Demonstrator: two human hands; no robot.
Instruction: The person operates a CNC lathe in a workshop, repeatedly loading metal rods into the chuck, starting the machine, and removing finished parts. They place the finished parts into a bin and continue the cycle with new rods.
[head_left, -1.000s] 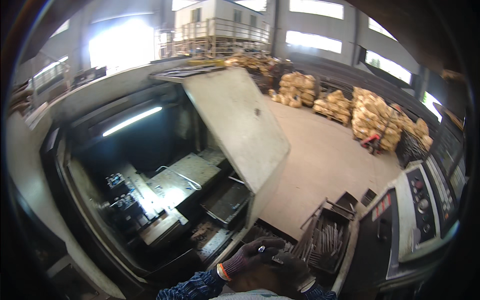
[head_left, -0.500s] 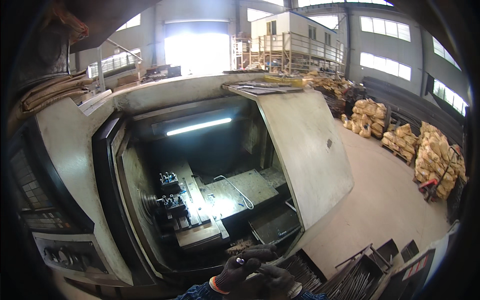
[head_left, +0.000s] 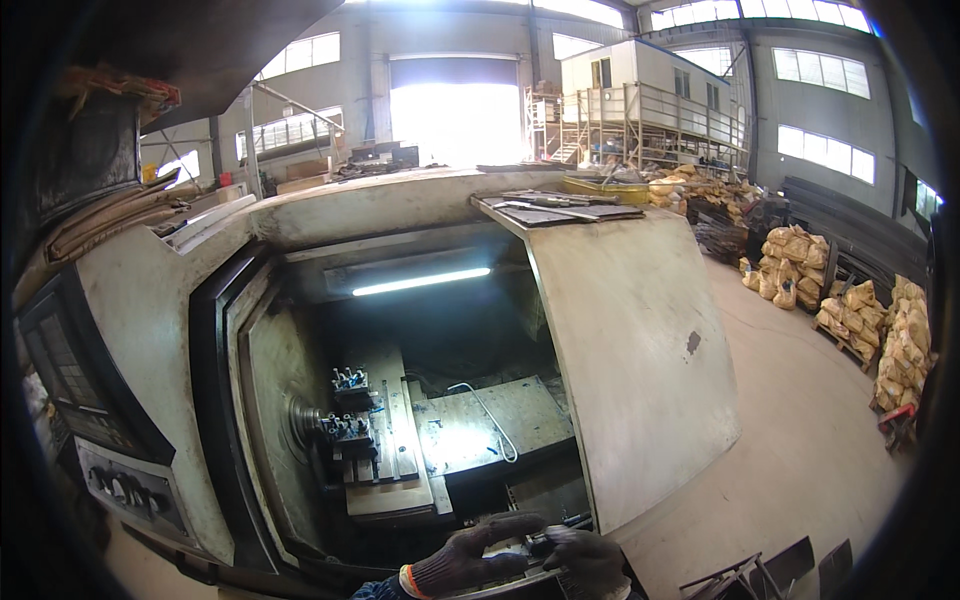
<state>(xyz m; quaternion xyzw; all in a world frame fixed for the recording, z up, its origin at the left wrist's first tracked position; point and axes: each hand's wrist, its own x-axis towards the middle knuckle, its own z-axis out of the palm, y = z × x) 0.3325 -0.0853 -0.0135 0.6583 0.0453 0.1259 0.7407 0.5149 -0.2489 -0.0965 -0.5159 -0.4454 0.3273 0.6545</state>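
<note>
My left hand, in a dark knit glove with an orange-edged cuff, is in front of the machine opening at the lower middle. A small shiny metal part shows between its fingers and thumb; its full shape is hidden. My right hand, in a dark glove, is close against it on the right, fingers curled in toward the part. What the right fingers grip cannot be made out. Beyond my hands lies the lathe's lit interior, with a chuck, tool holders and a slide.
A bent white hook-like rod lies on the metal bed cover. The sliding door stands to the right of the opening. A control panel is at the left. Metal bins stand low at the right; sacks are piled farther off.
My view has turned left and tilted up a little. My left hand has shifted from a closed fist around a small metal end to longer, more extended fingers, the right hand staying beside it.
</note>
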